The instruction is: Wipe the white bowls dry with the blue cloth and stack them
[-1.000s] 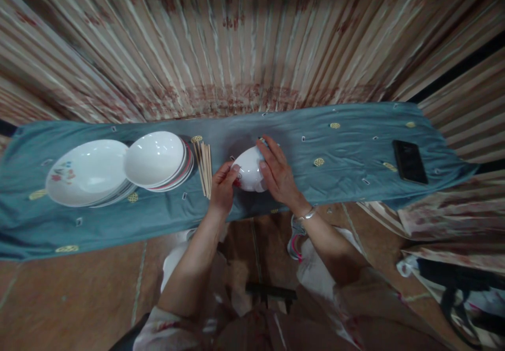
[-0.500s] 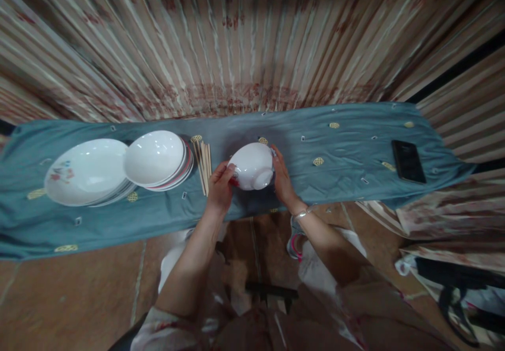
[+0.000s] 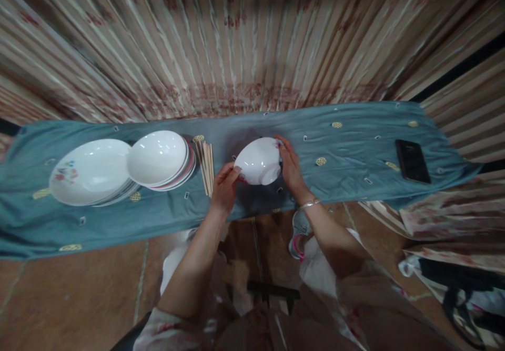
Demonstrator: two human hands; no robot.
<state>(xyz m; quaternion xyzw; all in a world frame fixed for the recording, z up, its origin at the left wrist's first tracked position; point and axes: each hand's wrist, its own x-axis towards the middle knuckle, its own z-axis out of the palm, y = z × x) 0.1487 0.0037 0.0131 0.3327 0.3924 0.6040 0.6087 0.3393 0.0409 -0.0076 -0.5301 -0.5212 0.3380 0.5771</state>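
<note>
Between my two hands a white bowl point(image 3: 258, 160) is held tilted, its outer side and foot ring facing me and its mouth turned away. My left hand point(image 3: 224, 185) grips the bowl's left rim, thumb on the outside near a small printed pattern. On the opposite side, my right hand point(image 3: 291, 169) is closed around the rim with the fingers along the far edge. A bundle of wooden chopsticks point(image 3: 205, 167) lies just left of my left hand. Further left is a stack of white bowls point(image 3: 158, 157), some with red bands.
Large white plates with a floral print point(image 3: 92, 169) are stacked at the left, touching the bowl stack. A black phone point(image 3: 412, 160) lies on the right end of the blue cloth-covered table point(image 3: 343, 156). Behind hangs a striped curtain point(image 3: 252, 40).
Both hands have shifted slightly right and up with the bowl. The bowl's tilt has changed a little. The stacks, chopsticks and phone stay in place on the table.
</note>
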